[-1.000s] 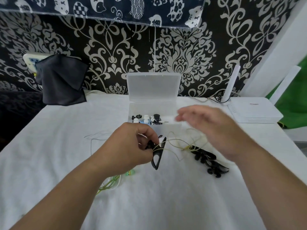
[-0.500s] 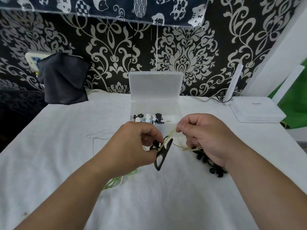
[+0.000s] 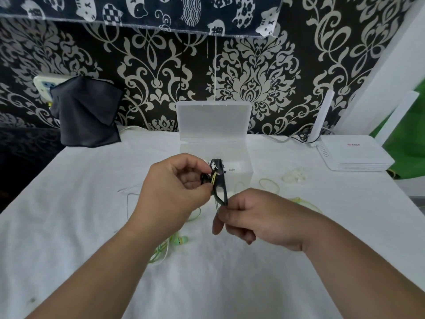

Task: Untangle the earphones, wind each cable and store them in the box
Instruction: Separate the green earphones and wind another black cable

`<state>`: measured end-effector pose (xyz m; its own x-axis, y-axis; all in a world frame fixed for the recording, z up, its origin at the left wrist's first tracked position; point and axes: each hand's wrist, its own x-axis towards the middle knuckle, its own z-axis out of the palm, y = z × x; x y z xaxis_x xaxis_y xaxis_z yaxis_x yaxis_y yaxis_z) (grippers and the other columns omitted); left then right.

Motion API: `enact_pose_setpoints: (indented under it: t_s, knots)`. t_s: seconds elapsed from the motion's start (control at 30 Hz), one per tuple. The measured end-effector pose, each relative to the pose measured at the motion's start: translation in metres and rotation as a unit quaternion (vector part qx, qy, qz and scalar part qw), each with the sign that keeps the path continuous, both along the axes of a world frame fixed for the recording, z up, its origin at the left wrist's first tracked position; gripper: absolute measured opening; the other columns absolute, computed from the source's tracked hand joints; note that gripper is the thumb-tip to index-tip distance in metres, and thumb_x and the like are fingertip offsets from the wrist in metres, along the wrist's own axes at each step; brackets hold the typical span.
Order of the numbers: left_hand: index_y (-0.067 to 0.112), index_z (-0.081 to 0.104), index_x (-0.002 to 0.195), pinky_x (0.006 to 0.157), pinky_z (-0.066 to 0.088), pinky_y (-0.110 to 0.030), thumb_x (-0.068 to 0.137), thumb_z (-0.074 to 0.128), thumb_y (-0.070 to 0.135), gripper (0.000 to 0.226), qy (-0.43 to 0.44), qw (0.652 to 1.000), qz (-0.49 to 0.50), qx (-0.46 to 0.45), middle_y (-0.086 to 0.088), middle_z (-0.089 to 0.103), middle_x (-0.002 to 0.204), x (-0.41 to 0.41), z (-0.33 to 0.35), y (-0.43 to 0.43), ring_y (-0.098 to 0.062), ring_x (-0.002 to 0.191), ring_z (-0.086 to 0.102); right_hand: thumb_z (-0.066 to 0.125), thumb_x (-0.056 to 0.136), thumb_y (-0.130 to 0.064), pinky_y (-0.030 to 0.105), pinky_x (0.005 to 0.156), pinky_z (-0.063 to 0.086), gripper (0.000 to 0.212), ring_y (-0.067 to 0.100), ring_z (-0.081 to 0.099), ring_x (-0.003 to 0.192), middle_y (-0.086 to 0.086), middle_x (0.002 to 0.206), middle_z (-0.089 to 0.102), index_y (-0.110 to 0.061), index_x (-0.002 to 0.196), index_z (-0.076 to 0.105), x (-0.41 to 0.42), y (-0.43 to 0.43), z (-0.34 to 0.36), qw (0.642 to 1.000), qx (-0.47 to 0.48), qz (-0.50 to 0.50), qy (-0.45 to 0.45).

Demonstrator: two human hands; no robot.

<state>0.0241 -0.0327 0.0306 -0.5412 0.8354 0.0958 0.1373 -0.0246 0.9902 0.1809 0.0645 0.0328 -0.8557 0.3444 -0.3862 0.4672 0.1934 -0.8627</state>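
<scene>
Both hands are raised just above the counter (image 3: 230, 284), which is covered with a white cloth, and they meet in front of the clear plastic box (image 3: 242, 174). The left hand (image 3: 174, 194) has its fingers (image 3: 194, 183) curled inward, with thumb and fingertips pinching the upper part of a black ear-hook earphone (image 3: 220, 178). A yellow-green cable (image 3: 214, 180) crosses the earphone at the pinch. The right hand (image 3: 259, 219) pinches the lower end of the same hook between thumb and forefinger, and its other fingers are loosely bent below.

The box sits near the back of the counter with its lid standing open. The left hand hides most of the box's contents. More yellow-green cable lies in loose loops on the cloth beside the right hand. A pair of green earbuds (image 3: 181, 239) rests beneath the left wrist, close to a thin white cable (image 3: 127, 203). A small pale earphone bundle (image 3: 295, 177) lies to the right of the box. Further right is a white router (image 3: 354, 155), and a dark cloth (image 3: 87, 111) hangs at the back left.
</scene>
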Motion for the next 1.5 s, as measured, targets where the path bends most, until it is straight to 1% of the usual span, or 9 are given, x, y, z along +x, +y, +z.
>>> enact_pose_setpoints:
  t_s: [0.13,0.3,0.4,0.5,0.63,0.73,0.93,1.2,1.5]
  knots:
    - [0.023,0.072,0.079,0.079,0.058,-0.028,0.071,0.078,-0.009,0.033,0.112,0.994,0.011,-0.01,0.003,0.074,0.08,-0.004,0.001,-0.001,-0.02,0.079,0.07,0.06,0.095,-0.027,0.028,0.059,0.032,0.024,0.023,0.033,0.063,0.0,0.064,0.042,-0.014,0.084,0.077,0.006,0.004,0.009,0.999,-0.011,0.023,0.029]
    - [0.023,0.073,0.08,0.078,0.057,-0.024,0.07,0.079,-0.008,0.033,0.133,0.991,0.007,-0.015,0.005,0.074,0.082,-0.003,0.003,-0.002,-0.018,0.08,0.07,0.055,0.1,-0.017,0.023,0.055,0.028,0.028,0.015,0.03,0.058,-0.001,0.058,0.036,-0.012,0.08,0.074,0.012,0.01,0.014,0.998,-0.034,0.014,0.05]
    - [0.032,0.071,0.079,0.078,0.055,-0.021,0.068,0.081,-0.003,0.037,0.218,0.976,-0.015,-0.006,0.012,0.07,0.085,-0.001,0.003,-0.004,-0.014,0.082,0.068,0.057,0.099,-0.02,0.021,0.054,0.029,0.028,0.012,0.033,0.054,0.0,0.056,0.038,-0.01,0.079,0.073,0.012,0.01,0.017,0.996,-0.038,0.011,0.081]
    - [0.034,0.07,0.078,0.077,0.054,-0.021,0.067,0.081,0.001,0.037,0.27,0.961,-0.066,-0.012,0.014,0.068,0.084,0.006,0.001,-0.004,-0.011,0.082,0.067,0.058,0.088,-0.024,0.023,0.053,0.028,0.025,0.015,0.033,0.053,-0.002,0.051,0.04,-0.01,0.074,0.073,0.009,0.012,0.02,0.988,-0.018,-0.058,0.143]
    - [0.026,0.073,0.077,0.081,0.058,-0.03,0.068,0.082,-0.004,0.033,0.181,0.977,-0.11,-0.033,0.01,0.071,0.082,0.012,0.002,-0.006,-0.012,0.079,0.07,0.063,0.09,-0.032,0.034,0.057,0.029,0.028,0.023,0.028,0.053,0.002,0.048,0.032,-0.017,0.068,0.07,0.014,0.023,0.017,0.957,0.124,-0.209,0.156]
    - [0.021,0.074,0.077,0.084,0.06,-0.038,0.068,0.081,-0.009,0.033,0.082,0.986,-0.138,-0.041,0.001,0.074,0.08,0.013,0.006,-0.006,-0.019,0.079,0.072,0.063,0.094,-0.032,0.028,0.051,0.024,0.029,0.018,0.027,0.049,-0.001,0.049,0.033,-0.02,0.069,0.069,0.015,0.026,0.013,0.942,0.179,-0.254,0.125]
    - [0.018,0.073,0.076,0.075,0.058,-0.037,0.063,0.079,-0.004,0.026,-0.077,0.994,-0.083,0.003,-0.012,0.074,0.077,0.013,0.007,-0.005,-0.024,0.073,0.07,0.058,0.098,-0.032,0.028,0.051,0.026,0.035,0.012,0.033,0.045,-0.008,0.051,0.043,-0.02,0.067,0.07,0.007,0.02,-0.005,0.982,0.073,-0.172,0.008]
    - [0.017,0.071,0.077,0.075,0.058,-0.034,0.073,0.074,-0.014,0.032,-0.029,0.998,0.052,0.024,-0.009,0.074,0.075,0.0,0.002,-0.001,-0.021,0.071,0.069,0.05,0.104,-0.027,0.03,0.054,0.025,0.029,0.015,0.029,0.055,0.004,0.069,0.04,-0.015,0.09,0.073,0.001,0.001,0.0,0.999,-0.017,-0.038,0.025]
    - [0.022,0.073,0.077,0.074,0.054,-0.027,0.07,0.079,-0.009,0.033,0.06,0.997,0.039,0.01,0.0,0.075,0.078,-0.007,0.002,0.0,-0.015,0.074,0.069,0.053,0.101,-0.022,0.033,0.056,0.02,0.033,0.016,0.022,0.055,-0.006,0.056,0.031,-0.013,0.075,0.072,0.009,0.008,0.012,0.998,-0.024,-0.042,0.045]
